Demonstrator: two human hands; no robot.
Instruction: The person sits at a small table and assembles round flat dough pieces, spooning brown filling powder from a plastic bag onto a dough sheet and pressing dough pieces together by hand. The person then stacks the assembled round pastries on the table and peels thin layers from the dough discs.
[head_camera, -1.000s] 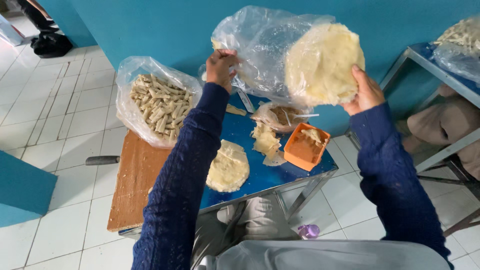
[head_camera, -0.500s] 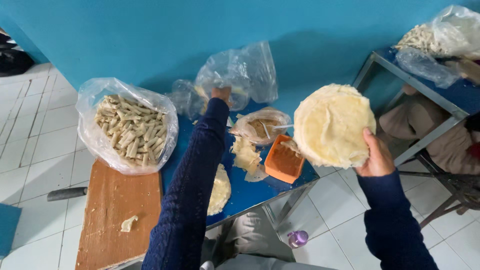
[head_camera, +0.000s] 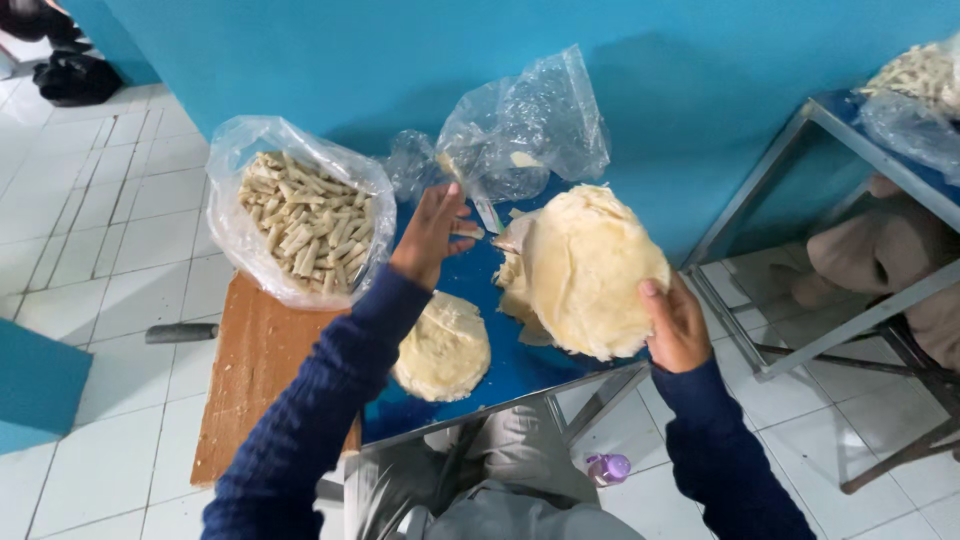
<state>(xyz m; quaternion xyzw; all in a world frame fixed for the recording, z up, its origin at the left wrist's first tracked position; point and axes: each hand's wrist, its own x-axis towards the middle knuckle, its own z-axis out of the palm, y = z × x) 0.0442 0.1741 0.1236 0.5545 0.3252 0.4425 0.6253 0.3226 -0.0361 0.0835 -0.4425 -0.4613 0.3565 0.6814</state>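
Observation:
My right hand (head_camera: 677, 325) grips the lower edge of a round stack of pale thin wrappers (head_camera: 590, 270), held tilted above the blue table (head_camera: 505, 365). My left hand (head_camera: 432, 235) hovers open over the table, fingers spread, just below a crumpled empty clear plastic bag (head_camera: 525, 130). A second, flatter round of pale wrappers (head_camera: 443, 346) lies on the table beneath my left forearm. Both arms wear dark blue knit sleeves.
A clear bag full of small pale rolls (head_camera: 300, 225) sits at the table's left end over a wooden board (head_camera: 250, 370). A knife handle (head_camera: 180, 333) sticks out left. Another metal-framed table (head_camera: 850, 180) with a bag of rolls (head_camera: 915, 85) stands right. A purple bottle (head_camera: 608, 468) lies on the tiled floor.
My left hand let go of the plastic bag and drew back over the table. My right hand lowered the wrapper stack toward the table, in front of the orange container.

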